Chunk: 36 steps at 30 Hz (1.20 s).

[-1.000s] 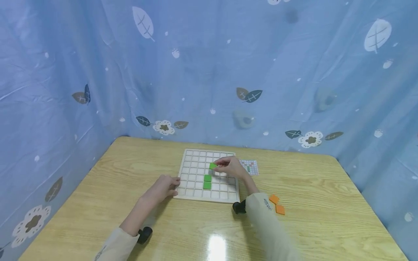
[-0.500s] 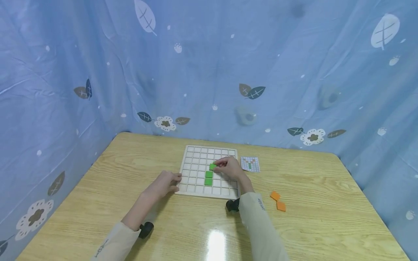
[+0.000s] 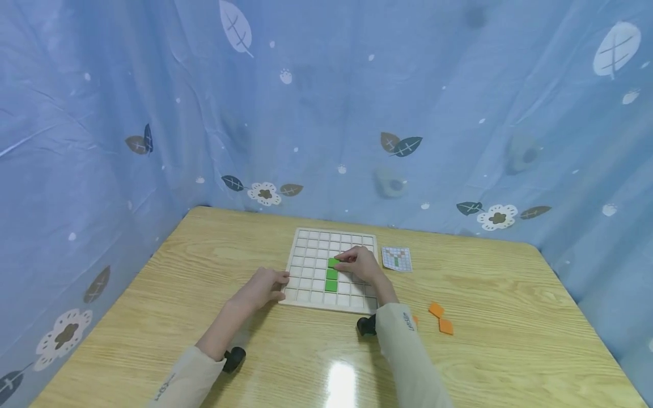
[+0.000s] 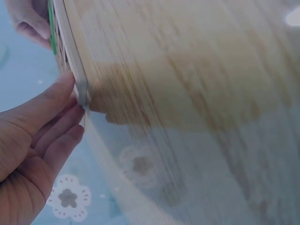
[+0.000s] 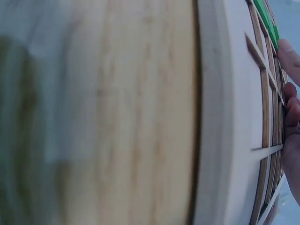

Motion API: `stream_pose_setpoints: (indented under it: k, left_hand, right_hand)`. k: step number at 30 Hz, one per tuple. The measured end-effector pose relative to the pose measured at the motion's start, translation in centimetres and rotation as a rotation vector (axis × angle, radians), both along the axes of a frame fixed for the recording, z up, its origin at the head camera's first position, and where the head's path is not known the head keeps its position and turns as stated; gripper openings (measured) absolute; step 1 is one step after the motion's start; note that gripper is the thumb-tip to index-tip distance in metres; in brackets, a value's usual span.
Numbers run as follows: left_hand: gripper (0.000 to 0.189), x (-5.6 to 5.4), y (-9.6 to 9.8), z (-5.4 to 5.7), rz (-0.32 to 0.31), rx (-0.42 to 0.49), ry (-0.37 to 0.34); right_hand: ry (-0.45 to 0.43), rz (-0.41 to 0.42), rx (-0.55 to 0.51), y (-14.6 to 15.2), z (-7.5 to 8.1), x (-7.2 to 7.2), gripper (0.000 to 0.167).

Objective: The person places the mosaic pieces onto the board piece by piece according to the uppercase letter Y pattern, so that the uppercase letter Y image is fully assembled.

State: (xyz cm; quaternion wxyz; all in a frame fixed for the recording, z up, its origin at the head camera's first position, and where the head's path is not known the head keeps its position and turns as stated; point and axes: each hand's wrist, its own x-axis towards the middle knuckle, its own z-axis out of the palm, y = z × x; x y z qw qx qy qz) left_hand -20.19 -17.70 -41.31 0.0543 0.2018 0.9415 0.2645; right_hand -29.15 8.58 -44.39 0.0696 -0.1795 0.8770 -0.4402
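Observation:
A pale wooden grid board lies on the table. My left hand holds the board's left edge near its front corner; in the left wrist view, the thumb and fingers of this hand meet at the corner. Over the middle of the grid, my right hand pinches a green square tile between thumb and fingers. Two more green tiles sit in cells in a column just in front of it. The right wrist view shows part of the right hand beside green at the frame's edge.
A small printed pattern card lies right of the board. Orange square tiles rest on the table to the right, one partly hidden by the right sleeve. A blue patterned curtain hangs behind the table.
My right hand has lowered the green tile toward the cell behind the other two, lining up with their column. The left hand stays at the board's edge. The head view has shifted slightly.

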Motion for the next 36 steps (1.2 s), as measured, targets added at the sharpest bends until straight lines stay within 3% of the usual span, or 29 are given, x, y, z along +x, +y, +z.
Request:
stream_pose_setpoints:
  k: [6,14,24,30,36]
  left_hand:
    - [0.037,-0.02,0.28,-0.09,0.028,0.004,-0.008]
    - [0.038,-0.16,0.02,-0.18,-0.002,-0.001,-0.007]
    - [0.037,-0.08,-0.40,-0.24,-0.025,0.002,0.019]
    - [0.037,-0.25,-0.20,-0.32,-0.024,0.010,0.019]
    - [0.037,-0.30,-0.15,-0.38,-0.029,0.016,0.032]
  right_hand:
    - [0.022,0.041,-0.003,0.25,0.00,0.08,0.023]
    - [0.012,0.032,0.003,0.11,0.00,0.23,0.024]
    - [-0.077,0.054,-0.158,0.99,0.10,-0.18,0.028]
    - [-0.018,0.101,-0.042,0.44,0.63,-0.31,0.023]
    - [0.010,0.084,0.048,0.00,0.67,-0.48,0.016]
